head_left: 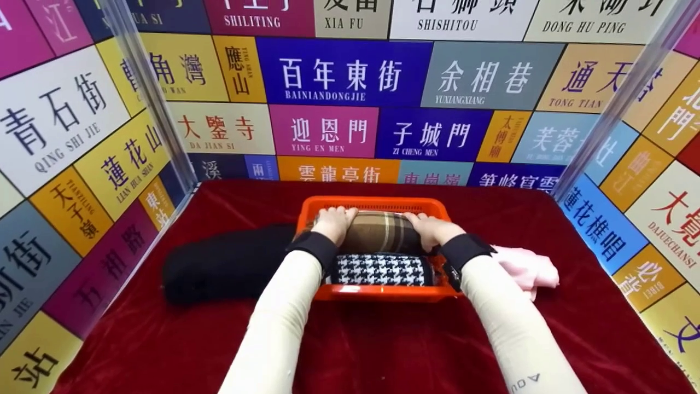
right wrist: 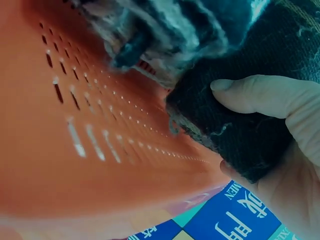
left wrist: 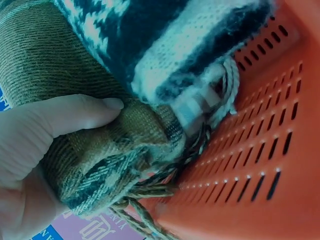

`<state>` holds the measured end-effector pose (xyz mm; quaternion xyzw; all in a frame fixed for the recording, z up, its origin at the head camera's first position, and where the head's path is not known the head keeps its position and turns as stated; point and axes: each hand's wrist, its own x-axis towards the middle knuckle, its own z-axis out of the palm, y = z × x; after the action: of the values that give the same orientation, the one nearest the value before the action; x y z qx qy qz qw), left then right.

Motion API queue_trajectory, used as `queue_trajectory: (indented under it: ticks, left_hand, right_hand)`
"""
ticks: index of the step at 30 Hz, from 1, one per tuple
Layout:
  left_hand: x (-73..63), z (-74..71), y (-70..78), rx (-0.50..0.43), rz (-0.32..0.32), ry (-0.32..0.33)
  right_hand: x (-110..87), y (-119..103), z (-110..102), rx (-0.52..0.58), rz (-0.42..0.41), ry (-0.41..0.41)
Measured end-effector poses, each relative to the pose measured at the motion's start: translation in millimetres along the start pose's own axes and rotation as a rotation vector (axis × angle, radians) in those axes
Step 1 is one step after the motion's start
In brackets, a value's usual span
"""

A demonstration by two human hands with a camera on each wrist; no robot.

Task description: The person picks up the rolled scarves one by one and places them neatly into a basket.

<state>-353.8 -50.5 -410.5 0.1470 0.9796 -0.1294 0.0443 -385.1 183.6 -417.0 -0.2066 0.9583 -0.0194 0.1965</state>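
A rolled brown plaid scarf (head_left: 377, 232) with fringed ends lies in the far half of an orange plastic basket (head_left: 383, 293). My left hand (head_left: 333, 223) grips its left end, the thumb on top in the left wrist view. At the other end my right hand (head_left: 432, 230) grips the dark part of the roll, thumb on top and a fingertip below its edge in the right wrist view. A black-and-white houndstooth scarf (head_left: 381, 270), also rolled, sits beside it in the near half of the basket. The undersides of both rolls are hidden.
Left of the basket lies a bundle of black cloth (head_left: 219, 265); to its right, partly behind my right forearm, is pink cloth (head_left: 530, 269). Dark red cloth (head_left: 377, 345) covers the table. Panels with printed signs (head_left: 344, 71) stand around the back and sides.
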Motion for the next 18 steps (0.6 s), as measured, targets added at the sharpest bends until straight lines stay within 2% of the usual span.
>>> queue_trajectory:
  ticks: [5,10,12,15,18]
  left_hand:
    - [3.8,1.7,-3.8,-0.039,0.012,-0.036]
    - [-0.8,-6.7,-14.2,-0.205,0.038,-0.119]
    - [-3.7,-9.7,-20.3,-0.281,0.057,-0.155]
    - [-9.6,-14.6,-33.0,-0.395,0.086,-0.173]
    - [-17.6,-20.9,-53.3,-0.510,0.120,-0.122]
  right_hand:
    - [0.2,-1,1,-0.013,-0.012,0.050]
    - [-7.8,-2,-6,-0.029,-0.066,0.123]
    - [-15.4,-1,-8,0.052,-0.125,0.169]
    - [-29.3,7,-11,0.241,-0.228,0.260]
    - [-46.6,19,-14,0.400,-0.327,0.389]
